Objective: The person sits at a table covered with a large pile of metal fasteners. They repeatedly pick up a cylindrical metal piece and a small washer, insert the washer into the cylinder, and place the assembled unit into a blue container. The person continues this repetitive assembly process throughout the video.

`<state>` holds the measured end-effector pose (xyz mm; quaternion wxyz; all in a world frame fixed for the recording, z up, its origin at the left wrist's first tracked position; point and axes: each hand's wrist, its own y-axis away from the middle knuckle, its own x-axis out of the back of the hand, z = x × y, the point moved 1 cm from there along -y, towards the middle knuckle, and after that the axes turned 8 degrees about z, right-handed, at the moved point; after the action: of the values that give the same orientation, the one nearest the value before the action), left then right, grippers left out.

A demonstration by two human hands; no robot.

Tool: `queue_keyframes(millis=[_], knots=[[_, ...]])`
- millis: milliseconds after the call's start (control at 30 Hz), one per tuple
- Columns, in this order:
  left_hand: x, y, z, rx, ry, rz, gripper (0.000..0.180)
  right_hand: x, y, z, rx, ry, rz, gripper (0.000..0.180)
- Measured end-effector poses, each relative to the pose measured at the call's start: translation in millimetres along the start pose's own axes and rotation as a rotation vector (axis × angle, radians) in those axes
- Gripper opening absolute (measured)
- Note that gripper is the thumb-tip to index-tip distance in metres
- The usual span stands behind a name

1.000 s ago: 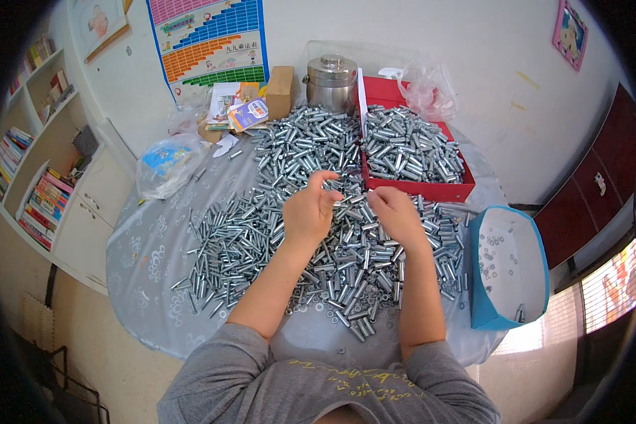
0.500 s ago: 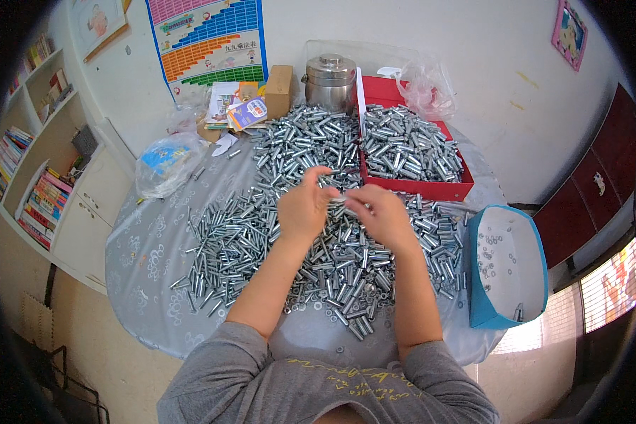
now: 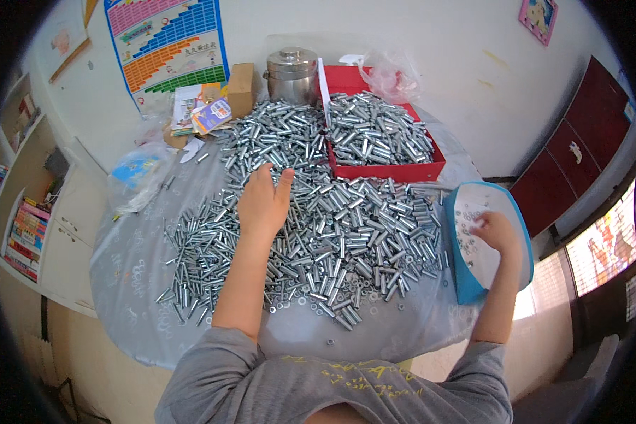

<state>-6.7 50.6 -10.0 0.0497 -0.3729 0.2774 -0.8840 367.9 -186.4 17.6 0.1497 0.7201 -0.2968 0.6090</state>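
So the right hand point(image 3: 499, 233) is down inside the blue fabric-look bin point(image 3: 468, 279) on the right, over a scatter of small washers point(image 3: 465, 214). Its fingers are curled and partly hidden, so I can't tell if they're pinching anything. The left hand point(image 3: 259, 205) hangs over the big heap of metal sleeves point(image 3: 346, 237) mid-table, thumb and fingers apart, nothing visible in it.

My two cents on doing this bit well: work low in the bin, below the rim, so light little rings don't bounce out. Fingertips beat a full grab on stuff that small. I'd also go easy on the bin wall, since it looks soft enough to tip.

Counts: two hands, one blue bin, one red box point(image 3: 396, 172) on the far right (loaded with more sleeves), one lidded steel pot point(image 3: 292, 76) and one brown carton point(image 3: 241, 90) at the far side. One lone metal ring point(image 3: 331, 342) sits on the near tablecloth point(image 3: 131, 297). Sleeves: way too many and overlapping, no honest number. Same for the bin washers, since the hand may cover some.
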Motion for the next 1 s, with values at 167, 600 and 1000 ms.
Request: queue_keyframes(millis=[167,600,1000], knots=[[5,6,13,-0.019,0.107,0.039,0.051,4,24,63,-0.231,0.302,-0.39,0.039],[10,11,30,-0.021,0.32,-0.029,0.043,-86,-9,103,0.159,0.111,-0.419,0.037],[20,29,56,-0.423,0.589,0.16,0.06,-27,34,-232,0.327,-1.46,-0.36,0.016]])
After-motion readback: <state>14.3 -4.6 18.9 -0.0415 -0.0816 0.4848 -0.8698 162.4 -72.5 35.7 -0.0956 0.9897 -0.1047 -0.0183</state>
